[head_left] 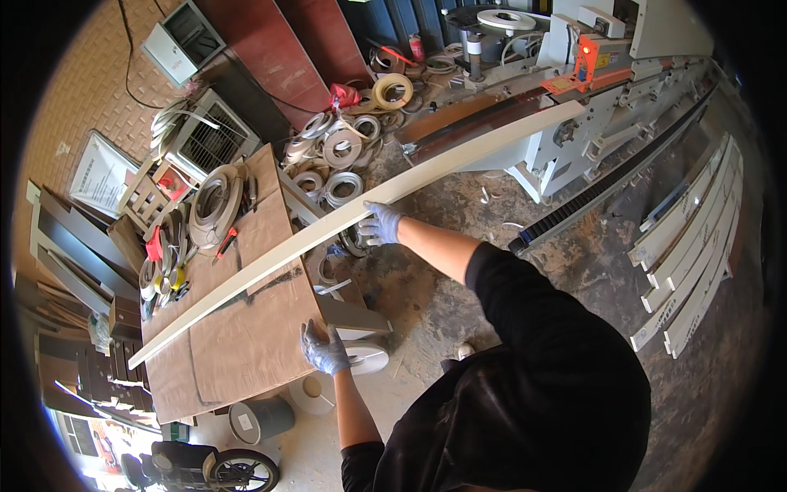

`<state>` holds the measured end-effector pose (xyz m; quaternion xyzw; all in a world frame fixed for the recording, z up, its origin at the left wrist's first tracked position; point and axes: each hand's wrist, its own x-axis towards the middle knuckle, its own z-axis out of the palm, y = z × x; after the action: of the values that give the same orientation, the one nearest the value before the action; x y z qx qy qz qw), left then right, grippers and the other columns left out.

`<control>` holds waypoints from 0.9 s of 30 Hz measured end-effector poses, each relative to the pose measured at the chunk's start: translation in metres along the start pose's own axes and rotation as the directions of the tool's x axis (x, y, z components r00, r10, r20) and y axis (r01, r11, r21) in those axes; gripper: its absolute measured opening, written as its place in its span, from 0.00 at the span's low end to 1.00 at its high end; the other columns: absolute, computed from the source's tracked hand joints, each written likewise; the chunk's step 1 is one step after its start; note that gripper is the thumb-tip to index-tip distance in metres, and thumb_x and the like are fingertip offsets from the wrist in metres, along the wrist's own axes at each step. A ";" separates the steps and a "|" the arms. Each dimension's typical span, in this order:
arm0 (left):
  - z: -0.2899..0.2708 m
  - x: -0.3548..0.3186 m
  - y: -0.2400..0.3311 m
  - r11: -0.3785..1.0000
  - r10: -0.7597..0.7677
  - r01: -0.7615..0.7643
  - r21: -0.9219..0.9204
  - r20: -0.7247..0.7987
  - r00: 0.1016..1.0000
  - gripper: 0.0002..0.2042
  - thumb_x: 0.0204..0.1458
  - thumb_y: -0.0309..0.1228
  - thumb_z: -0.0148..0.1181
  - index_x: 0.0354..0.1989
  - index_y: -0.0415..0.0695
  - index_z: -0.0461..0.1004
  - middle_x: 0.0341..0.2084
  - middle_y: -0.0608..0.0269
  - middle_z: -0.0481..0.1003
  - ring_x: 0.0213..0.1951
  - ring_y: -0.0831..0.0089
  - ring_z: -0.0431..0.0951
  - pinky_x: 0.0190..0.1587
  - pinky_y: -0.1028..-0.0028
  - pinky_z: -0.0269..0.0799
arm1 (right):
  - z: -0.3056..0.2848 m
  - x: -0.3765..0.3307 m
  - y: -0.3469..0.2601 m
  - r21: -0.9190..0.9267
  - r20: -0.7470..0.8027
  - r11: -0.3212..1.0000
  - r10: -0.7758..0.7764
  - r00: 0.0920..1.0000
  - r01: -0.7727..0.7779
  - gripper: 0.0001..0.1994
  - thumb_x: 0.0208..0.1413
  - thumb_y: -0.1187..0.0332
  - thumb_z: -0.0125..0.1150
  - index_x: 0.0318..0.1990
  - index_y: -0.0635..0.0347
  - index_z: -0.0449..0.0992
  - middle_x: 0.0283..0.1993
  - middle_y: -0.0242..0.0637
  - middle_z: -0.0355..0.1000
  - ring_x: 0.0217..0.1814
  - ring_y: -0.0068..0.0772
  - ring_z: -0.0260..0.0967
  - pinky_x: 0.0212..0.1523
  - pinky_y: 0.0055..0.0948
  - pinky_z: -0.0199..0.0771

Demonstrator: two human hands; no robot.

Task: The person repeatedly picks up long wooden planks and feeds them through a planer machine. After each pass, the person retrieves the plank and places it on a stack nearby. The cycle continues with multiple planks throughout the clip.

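A long, narrow cream-white board [279, 256] stretches diagonally from the plywood-topped table [221, 361] across to the bed of a machine [557, 135]. My right hand [382, 224], in a thin bluish glove, grips the board's near edge around its middle, over the gap between table and machine. Gloved the same way, my left hand [325, 348] is at the table's near right edge, apart from the board. Its fingers are spread and hold nothing; whether they touch the table edge I cannot tell.
Rolls of edge banding [343, 149] are heaped on the floor beyond the board. A red-handled tool [226, 243] and more coils [216, 209] lie on the table. At right are a black roller track [611, 180] and stacked white boards [693, 246]. A motorcycle [205, 469] stands lower left.
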<state>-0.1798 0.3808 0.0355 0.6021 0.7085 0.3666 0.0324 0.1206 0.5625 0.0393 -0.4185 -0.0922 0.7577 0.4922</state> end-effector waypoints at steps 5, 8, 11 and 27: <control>0.004 0.000 0.001 0.996 0.060 -0.059 0.060 -0.015 0.998 0.22 0.44 0.36 0.67 0.48 0.42 0.77 0.51 0.51 0.75 0.55 0.54 0.72 0.60 0.60 0.64 | -0.063 -0.038 -0.009 -0.756 0.221 0.512 -0.386 0.895 0.408 0.20 0.55 0.51 0.61 0.51 0.51 0.75 0.53 0.37 0.74 0.55 0.38 0.71 0.57 0.44 0.66; 0.005 0.001 0.002 0.986 0.124 -0.125 0.113 0.013 0.992 0.18 0.43 0.34 0.67 0.44 0.43 0.78 0.49 0.50 0.75 0.54 0.55 0.72 0.60 0.60 0.64 | -0.112 -0.071 -0.036 -0.898 0.183 0.106 -0.794 0.580 0.428 0.19 0.52 0.57 0.64 0.47 0.58 0.76 0.48 0.41 0.77 0.52 0.38 0.73 0.54 0.33 0.71; 0.006 0.001 0.006 0.977 0.126 -0.127 0.172 0.020 0.992 0.19 0.42 0.33 0.67 0.45 0.44 0.78 0.51 0.52 0.75 0.55 0.56 0.72 0.60 0.60 0.64 | -0.162 -0.101 -0.085 -0.987 0.126 -0.081 -0.924 0.361 0.136 0.30 0.49 0.53 0.64 0.58 0.57 0.70 0.59 0.44 0.70 0.63 0.41 0.65 0.64 0.42 0.61; 0.018 0.005 0.018 0.947 -0.015 0.014 0.322 0.001 1.000 0.20 0.46 0.34 0.65 0.48 0.40 0.77 0.52 0.53 0.74 0.56 0.57 0.71 0.60 0.62 0.65 | -0.228 -0.066 -0.200 -0.926 0.071 -0.254 -0.845 0.530 -0.281 0.41 0.53 0.37 0.53 0.70 0.47 0.54 0.73 0.45 0.48 0.76 0.49 0.42 0.70 0.63 0.32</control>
<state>-0.1577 0.3935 0.0340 0.5947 0.7632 0.2449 -0.0623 0.4308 0.5453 0.0411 -0.8234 -0.5355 -0.0141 0.1872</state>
